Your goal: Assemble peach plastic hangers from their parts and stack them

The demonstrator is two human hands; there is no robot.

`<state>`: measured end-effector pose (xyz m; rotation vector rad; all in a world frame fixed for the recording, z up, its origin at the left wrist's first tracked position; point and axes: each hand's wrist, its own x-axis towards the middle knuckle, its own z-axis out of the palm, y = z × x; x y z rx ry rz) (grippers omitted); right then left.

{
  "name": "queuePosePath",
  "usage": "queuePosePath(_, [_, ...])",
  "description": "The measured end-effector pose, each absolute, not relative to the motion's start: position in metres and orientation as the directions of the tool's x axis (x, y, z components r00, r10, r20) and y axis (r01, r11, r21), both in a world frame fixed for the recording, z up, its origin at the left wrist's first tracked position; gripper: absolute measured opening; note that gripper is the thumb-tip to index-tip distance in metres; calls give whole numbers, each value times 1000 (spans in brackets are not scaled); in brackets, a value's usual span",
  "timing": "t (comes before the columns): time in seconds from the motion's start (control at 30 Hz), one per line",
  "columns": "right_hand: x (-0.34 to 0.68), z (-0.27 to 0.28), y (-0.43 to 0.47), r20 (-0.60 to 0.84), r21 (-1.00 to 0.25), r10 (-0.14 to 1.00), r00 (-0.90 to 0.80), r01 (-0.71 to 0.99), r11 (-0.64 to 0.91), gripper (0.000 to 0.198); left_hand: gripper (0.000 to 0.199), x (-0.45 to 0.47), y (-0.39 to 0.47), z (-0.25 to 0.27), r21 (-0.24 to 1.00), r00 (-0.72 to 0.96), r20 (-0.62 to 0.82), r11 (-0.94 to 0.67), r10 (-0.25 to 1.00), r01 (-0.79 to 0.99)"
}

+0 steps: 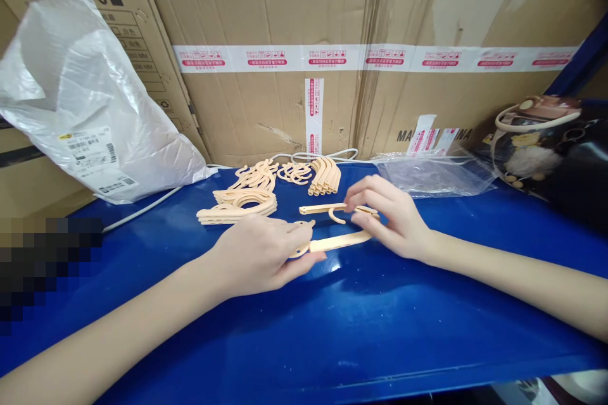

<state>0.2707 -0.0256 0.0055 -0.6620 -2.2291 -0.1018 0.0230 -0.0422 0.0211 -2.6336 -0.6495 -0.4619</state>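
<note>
My left hand (pixel 261 250) is closed on the rounded end of a cream plastic folding hanger (pixel 341 241), thumb below and fingers over the top. From there a straight bar runs right toward my right hand (pixel 392 218), whose bent fingers pinch the other side of the cream pieces. A second slim bar (pixel 320 208) points left from under the right fingertips. Below it hangs a small curved hook (pixel 336 217). My fingers hide where these pieces meet, so I cannot tell how they are joined.
Behind my left hand lie stacked curved hanger arms (pixel 237 212), with loose hooks (pixel 294 172) and a bundle of bent tubes (pixel 325 177) farther back. A white mailer bag (pixel 95 101) leans at left. Clear plastic film (pixel 432 174) and a transparent bag (pixel 532 145) sit right, before cardboard boxes (pixel 266 6).
</note>
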Motion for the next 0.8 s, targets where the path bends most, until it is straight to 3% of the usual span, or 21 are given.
queuePosePath(0.17, [275, 4, -10, 618, -288, 641, -455, 628, 723, 37, 40, 23, -44, 23, -304, 843, 380, -810, 380, 502])
queuePosePath(0.3, [275, 1, -4, 522, -366, 739, -426, 671, 645, 49, 39, 23, -45, 24, -323, 849, 390, -810, 357, 489])
queuePosePath(0.43, [273, 3, -7, 501, -373, 716, -486, 626, 685, 47, 36, 24, -45, 21, -342, 860, 404, -821, 312, 458])
queuePosePath(0.6, [274, -1, -6, 494, -315, 637, -592, 561, 766, 29, 34, 28, -47, 17, -329, 897, 380, -873, 227, 360])
queuePosePath(0.73, [276, -7, -3, 454, -340, 654, -605, 561, 755, 23, 14, 30, -45, 21, -312, 911, 310, -876, 273, 369])
queuePosePath(0.8, [276, -8, -3, 443, -347, 664, -602, 568, 746, 24, 16, 30, -42, 23, -303, 912, 278, -874, 300, 380])
